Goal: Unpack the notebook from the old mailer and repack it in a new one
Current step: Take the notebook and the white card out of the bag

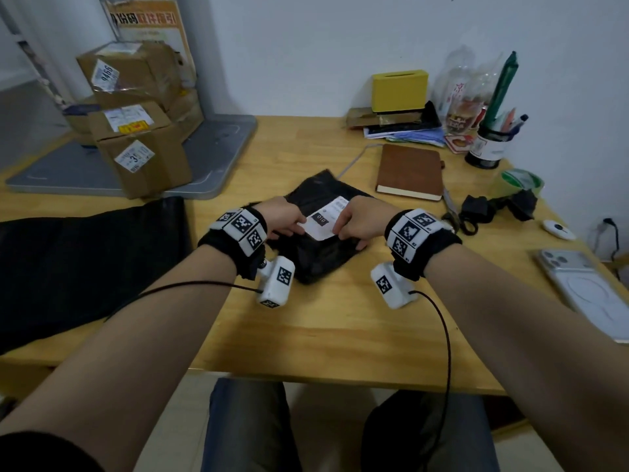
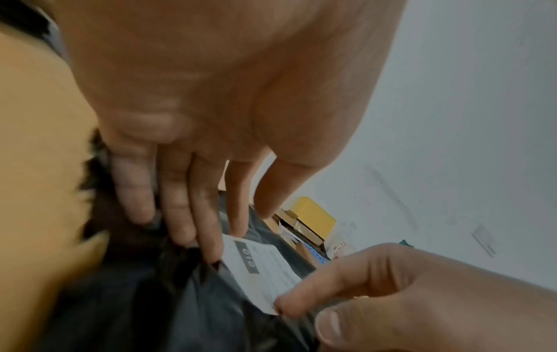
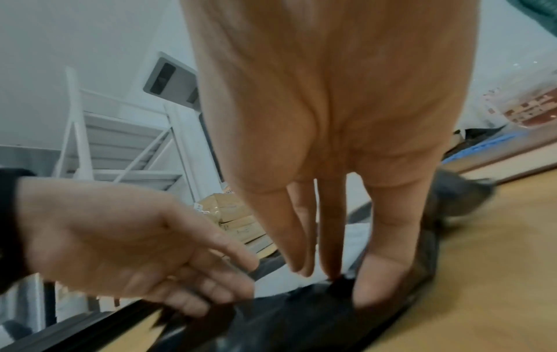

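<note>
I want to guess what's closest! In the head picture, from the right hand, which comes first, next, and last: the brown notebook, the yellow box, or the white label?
From the right hand:
1. White label, touching its fingers, just left.
2. Brown notebook, beyond it, slightly right.
3. Yellow box, far back by the wall.

We see wooden table: black mailer, brown notebook, phone, cardboard boxes, scissors, pen cup.
</note>
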The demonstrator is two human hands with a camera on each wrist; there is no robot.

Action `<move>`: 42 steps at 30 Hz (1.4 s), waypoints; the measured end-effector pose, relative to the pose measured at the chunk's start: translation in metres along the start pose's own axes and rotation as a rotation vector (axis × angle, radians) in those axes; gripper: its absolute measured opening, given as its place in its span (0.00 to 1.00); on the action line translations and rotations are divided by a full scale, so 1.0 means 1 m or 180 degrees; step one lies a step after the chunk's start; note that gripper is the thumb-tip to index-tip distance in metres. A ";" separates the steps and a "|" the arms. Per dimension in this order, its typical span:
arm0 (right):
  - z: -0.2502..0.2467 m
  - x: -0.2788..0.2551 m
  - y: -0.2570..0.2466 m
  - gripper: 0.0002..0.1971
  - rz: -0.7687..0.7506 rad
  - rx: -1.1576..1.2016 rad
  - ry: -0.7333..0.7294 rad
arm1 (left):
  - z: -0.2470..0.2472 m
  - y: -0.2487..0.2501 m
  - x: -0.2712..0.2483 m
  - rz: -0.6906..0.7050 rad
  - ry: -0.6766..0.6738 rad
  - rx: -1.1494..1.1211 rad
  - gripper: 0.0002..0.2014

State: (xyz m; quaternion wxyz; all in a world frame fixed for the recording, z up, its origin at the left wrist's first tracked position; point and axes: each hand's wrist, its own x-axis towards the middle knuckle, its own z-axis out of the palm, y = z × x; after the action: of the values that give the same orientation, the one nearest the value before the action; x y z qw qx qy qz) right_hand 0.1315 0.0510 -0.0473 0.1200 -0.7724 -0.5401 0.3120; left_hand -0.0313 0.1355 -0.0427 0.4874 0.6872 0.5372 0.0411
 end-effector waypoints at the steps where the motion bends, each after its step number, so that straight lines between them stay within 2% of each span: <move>1: 0.000 -0.005 -0.001 0.09 0.0102 0.0099 -0.0051 | 0.000 0.002 0.002 0.0106 0.0046 0.0014 0.16; 5: 0.004 -0.011 -0.004 0.10 0.0132 0.0085 -0.0118 | 0.003 0.006 0.005 0.0330 -0.0037 -0.0024 0.15; 8: 0.006 -0.007 -0.006 0.09 0.0038 0.0006 0.0169 | 0.002 0.008 -0.001 0.0391 -0.0030 -0.0089 0.06; 10: 0.007 -0.004 -0.009 0.08 -0.0068 -0.0006 0.0368 | -0.004 0.008 -0.007 0.0390 0.0084 -0.0011 0.06; 14: 0.017 0.004 -0.016 0.08 -0.0280 0.0149 0.0418 | -0.014 -0.003 -0.016 0.0071 0.0406 0.0217 0.11; 17: 0.029 0.012 -0.016 0.11 -0.0212 0.0207 0.0357 | -0.010 -0.017 -0.020 -0.0143 0.0421 -0.0109 0.06; 21: 0.033 0.021 -0.020 0.10 -0.0132 0.0202 0.0425 | -0.005 -0.026 -0.015 -0.0156 0.0584 -0.0154 0.10; 24: 0.029 0.024 -0.021 0.07 -0.0060 0.0346 0.0280 | -0.003 -0.025 -0.014 -0.0293 0.0383 0.0025 0.13; 28: 0.021 0.023 -0.015 0.05 0.0014 0.0688 0.0032 | 0.003 -0.020 -0.007 -0.0168 0.0287 0.0484 0.33; 30: 0.019 0.021 -0.010 0.04 0.0030 0.0987 -0.0054 | 0.008 -0.016 -0.007 -0.0148 0.0251 0.0640 0.36; 32: 0.018 0.021 -0.006 0.04 0.0033 0.1245 -0.0079 | 0.010 -0.014 -0.005 0.0035 0.0322 0.0768 0.30; 37: 0.016 0.021 -0.001 0.06 -0.0010 0.1592 -0.0090 | 0.006 -0.014 0.011 0.0497 0.0804 0.0491 0.15; 40: 0.016 0.026 -0.001 0.09 -0.0153 0.1737 0.0206 | 0.000 -0.010 0.021 0.0696 0.0949 0.0479 0.07; 42: 0.016 0.033 -0.002 0.11 -0.0187 0.1744 0.0419 | -0.002 -0.006 0.026 0.0795 0.0868 0.0317 0.06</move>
State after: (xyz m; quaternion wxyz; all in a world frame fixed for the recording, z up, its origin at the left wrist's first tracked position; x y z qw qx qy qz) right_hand 0.1270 0.0792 -0.0704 0.3680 -0.7138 -0.4488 0.3919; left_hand -0.0260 0.1573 -0.0582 0.3666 0.7598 0.5101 0.1675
